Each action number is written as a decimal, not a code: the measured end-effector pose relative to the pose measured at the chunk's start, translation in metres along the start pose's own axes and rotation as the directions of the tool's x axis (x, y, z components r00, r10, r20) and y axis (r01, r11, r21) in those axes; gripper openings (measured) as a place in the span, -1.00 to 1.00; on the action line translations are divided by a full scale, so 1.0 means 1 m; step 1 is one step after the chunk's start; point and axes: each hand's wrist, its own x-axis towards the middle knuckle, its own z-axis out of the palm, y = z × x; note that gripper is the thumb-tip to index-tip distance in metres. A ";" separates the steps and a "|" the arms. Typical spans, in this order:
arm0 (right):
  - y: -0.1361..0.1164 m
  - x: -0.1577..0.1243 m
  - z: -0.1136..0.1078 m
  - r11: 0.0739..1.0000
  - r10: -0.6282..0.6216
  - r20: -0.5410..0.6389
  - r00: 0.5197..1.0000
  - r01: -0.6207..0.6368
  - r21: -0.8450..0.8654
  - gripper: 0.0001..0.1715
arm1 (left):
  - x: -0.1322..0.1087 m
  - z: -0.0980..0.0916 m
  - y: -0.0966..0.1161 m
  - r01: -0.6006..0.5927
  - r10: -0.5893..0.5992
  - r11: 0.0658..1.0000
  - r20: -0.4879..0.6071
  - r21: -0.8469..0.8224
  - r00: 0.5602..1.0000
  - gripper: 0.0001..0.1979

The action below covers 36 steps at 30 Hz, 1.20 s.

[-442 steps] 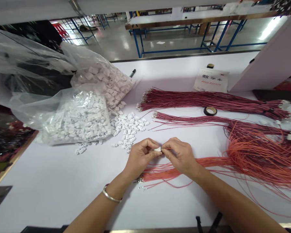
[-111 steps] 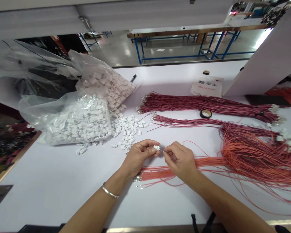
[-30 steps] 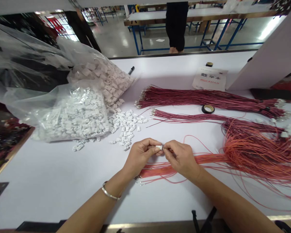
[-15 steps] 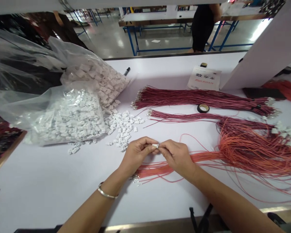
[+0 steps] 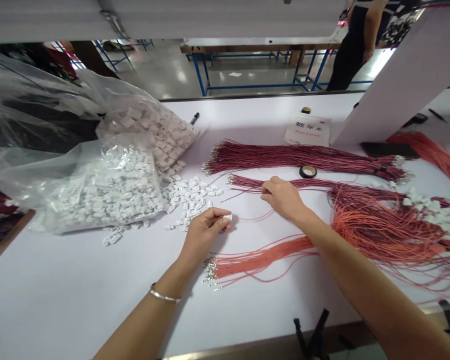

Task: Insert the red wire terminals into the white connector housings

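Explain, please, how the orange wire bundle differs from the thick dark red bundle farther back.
The orange wire bundle is loosely spread and nearer the camera; the thick dark red bundle is compact, farther back. The orange bundle leads toward a tangled heap; the dark red one is straighter, tied near its right end. Both have metal tips at left.

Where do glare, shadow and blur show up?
Head view: bright glare on the front plastic bag, shine on the floor; head view: soft shadows beside the left forearm and right forearm; head view: white connector in the left hand too small for detail, red notebook lettering smeared.
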 end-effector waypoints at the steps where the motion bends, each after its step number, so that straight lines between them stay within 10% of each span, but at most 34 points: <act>1: -0.002 0.004 0.002 1.000 0.008 0.008 1.000 -0.008 -0.018 -0.90 | 0.000 0.000 0.000 -0.001 0.001 1.000 0.002 0.003 1.000 -0.76; 11: 0.005 -0.015 0.005 0.977 -0.205 0.027 0.978 0.206 -0.051 -0.88 | 0.002 -0.001 -0.001 -0.009 0.009 1.000 0.028 0.011 1.000 -0.76; 18: -0.018 -0.026 0.005 0.971 -0.127 0.122 0.984 0.099 0.217 -0.94 | 0.001 0.000 -0.002 -0.023 0.022 1.000 0.032 0.007 0.999 -0.75; 27: -0.043 -0.041 0.019 0.806 -0.170 -0.218 0.961 0.263 0.530 -0.88 | -0.001 -0.003 -0.004 -0.077 0.079 0.996 0.037 -0.040 0.996 -0.77; 36: -0.042 -0.066 0.026 0.844 -0.079 -0.232 0.969 0.189 0.502 -0.73 | -0.006 0.004 -0.005 -0.025 0.035 0.994 0.099 -0.106 0.994 -0.77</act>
